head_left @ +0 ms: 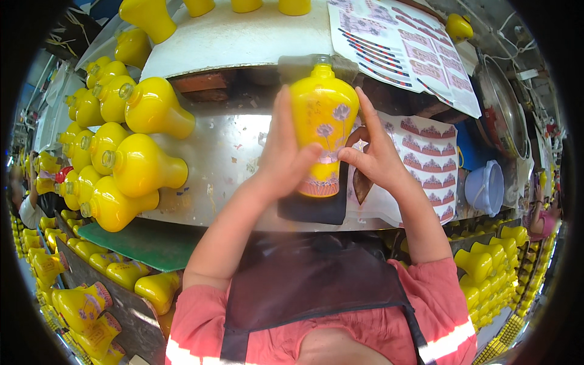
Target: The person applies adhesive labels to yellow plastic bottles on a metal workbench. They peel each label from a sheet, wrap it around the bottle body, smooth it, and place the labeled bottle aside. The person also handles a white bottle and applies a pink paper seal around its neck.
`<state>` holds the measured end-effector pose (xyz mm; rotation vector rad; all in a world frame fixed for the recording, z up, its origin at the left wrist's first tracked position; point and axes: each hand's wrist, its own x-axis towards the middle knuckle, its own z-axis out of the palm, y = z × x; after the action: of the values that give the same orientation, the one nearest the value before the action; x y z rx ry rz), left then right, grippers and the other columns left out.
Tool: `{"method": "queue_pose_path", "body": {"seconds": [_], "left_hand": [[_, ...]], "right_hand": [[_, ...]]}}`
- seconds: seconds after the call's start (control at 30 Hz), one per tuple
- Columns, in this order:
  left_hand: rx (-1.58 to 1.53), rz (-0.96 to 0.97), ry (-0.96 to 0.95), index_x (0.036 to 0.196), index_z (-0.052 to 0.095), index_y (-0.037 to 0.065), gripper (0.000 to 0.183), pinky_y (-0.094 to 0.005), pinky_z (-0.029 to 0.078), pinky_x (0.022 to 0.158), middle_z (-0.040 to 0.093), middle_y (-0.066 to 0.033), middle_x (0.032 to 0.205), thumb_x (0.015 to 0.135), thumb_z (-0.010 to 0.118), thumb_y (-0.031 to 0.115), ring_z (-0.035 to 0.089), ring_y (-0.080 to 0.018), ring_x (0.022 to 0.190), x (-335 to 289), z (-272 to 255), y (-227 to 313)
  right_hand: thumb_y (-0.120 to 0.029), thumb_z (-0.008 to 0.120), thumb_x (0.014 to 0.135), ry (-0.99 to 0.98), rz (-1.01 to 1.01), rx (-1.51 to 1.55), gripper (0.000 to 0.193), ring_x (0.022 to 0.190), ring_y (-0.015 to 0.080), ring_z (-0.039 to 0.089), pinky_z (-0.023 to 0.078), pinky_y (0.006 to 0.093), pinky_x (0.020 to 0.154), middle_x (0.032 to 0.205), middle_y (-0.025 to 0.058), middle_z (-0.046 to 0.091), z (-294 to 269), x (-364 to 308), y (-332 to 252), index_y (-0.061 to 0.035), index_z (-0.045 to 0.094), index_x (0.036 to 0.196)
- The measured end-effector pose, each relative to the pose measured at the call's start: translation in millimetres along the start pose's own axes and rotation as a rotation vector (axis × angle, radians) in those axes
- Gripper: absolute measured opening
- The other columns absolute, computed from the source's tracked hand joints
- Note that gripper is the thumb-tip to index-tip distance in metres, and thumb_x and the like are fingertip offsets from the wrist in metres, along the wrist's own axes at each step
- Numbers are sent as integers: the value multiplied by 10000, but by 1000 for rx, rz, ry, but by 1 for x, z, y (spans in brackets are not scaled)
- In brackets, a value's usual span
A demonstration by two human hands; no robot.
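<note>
A glossy yellow bottle with purple flower decals and a patterned band at its base is held between my two hands. Its clear glass neck points away from me and rests by a grey block at the far side. My left hand presses along its left side, thumb near the lower flower band. My right hand grips the right side, with thumb and fingers bent around the lower part. Beneath the bottle lies a dark cloth. The bottle's underside is hidden.
Plain yellow bottles lie stacked on the left of the metal table. Decal sheets lie at the right, and more printed sheets on the raised white board. A lavender bucket stands at the right. Decorated bottles sit lower left.
</note>
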<state>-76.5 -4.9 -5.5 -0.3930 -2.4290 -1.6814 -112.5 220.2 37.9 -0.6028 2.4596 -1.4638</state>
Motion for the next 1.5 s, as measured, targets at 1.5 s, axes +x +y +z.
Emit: {"method": "queue_pose_path", "body": {"seconds": [1.5], "left_hand": [[255, 347, 201, 1513, 340, 112, 905, -531, 306, 1174, 350, -232, 1527, 780, 834, 302, 357, -460, 1399, 24, 0, 5]], "right_hand": [[-289, 759, 871, -115, -281, -599, 466, 749, 346, 664, 538, 430, 679, 893, 139, 586, -33, 50, -70, -274, 660, 1326]]}}
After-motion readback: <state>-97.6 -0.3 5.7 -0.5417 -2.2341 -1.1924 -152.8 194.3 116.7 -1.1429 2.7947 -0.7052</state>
